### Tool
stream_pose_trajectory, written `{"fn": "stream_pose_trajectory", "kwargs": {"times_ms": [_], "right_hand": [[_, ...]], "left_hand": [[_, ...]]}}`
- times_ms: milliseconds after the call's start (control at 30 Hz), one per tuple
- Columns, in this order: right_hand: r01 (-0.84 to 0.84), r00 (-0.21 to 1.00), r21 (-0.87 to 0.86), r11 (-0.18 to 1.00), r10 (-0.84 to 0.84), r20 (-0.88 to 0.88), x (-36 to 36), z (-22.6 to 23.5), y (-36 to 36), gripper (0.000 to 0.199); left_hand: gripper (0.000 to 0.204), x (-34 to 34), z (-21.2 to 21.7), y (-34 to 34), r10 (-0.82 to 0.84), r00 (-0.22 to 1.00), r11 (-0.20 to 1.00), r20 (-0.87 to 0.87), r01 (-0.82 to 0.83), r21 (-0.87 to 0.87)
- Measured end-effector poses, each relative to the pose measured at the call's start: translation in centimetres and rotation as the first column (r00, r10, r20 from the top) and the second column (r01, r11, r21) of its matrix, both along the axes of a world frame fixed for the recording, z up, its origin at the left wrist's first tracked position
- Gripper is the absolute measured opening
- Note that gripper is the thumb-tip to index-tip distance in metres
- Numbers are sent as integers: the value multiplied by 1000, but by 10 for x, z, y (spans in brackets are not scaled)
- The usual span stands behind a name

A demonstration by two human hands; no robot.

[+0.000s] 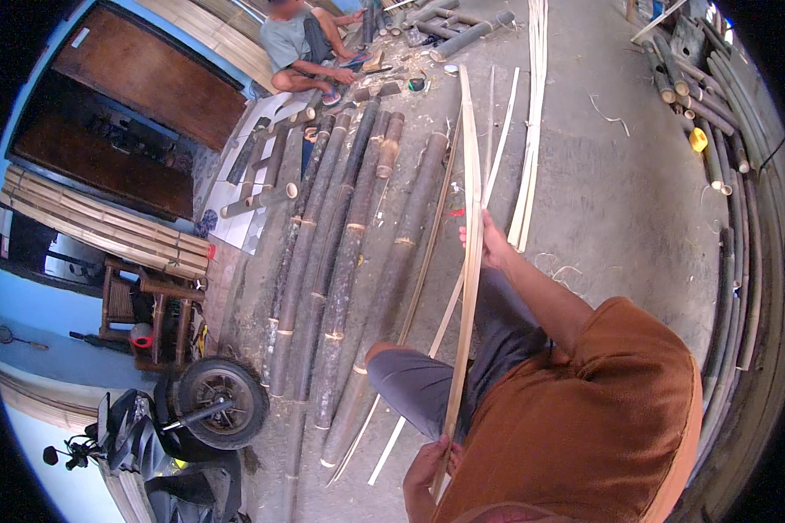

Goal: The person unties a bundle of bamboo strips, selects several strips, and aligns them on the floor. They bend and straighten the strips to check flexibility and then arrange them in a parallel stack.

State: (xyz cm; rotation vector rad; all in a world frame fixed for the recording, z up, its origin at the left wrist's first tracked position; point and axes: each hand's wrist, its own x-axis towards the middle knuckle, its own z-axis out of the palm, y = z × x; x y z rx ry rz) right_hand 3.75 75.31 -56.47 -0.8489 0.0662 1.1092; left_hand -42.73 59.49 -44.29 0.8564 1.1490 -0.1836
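A long pale bamboo strip runs upward across my lap, from near my chest to far out over the floor. Close to my body, my left hand is closed around its lower end. My right hand, arm stretched out, grips the same strip farther up, its fingers partly hidden behind it. A thinner bamboo strip crosses behind the held one, passing over the floor by my leg. Beyond my right hand lie several long pale strips side by side on the floor.
Dark bamboo poles lie left of my knee. A motorbike wheel stands at the lower left. Across the floor, another person sits among cut bamboo pieces. More poles are stacked along the right, beside a yellow object.
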Motion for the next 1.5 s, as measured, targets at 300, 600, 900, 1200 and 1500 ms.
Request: {"fn": "stream_pose_trajectory", "kwargs": {"times_ms": [300,600,900,1200,1500], "right_hand": [[316,790,36,948,-284,544,26,112,-28,20],[321,674,162,933,-345,653,131,251,-46,29],[334,929,-76,940,-314,195,22,110,-127,77],[1,960,-159,987,-46,-277,-190,92,-221,65],[301,932,-346,889,-196,306,-189,75,-223,28]], "left_hand": [[53,1,5,4,-167,986,984,25,164,74],[39,96,28,62,-272,848,949,454,313,-16],[33,371,66,139,-278,754,917,595,394,-70],[39,540,-169,127,-218,898,853,382,366,-372],[57,526,-204,88,-206,866,902,455,348,-256]]}}
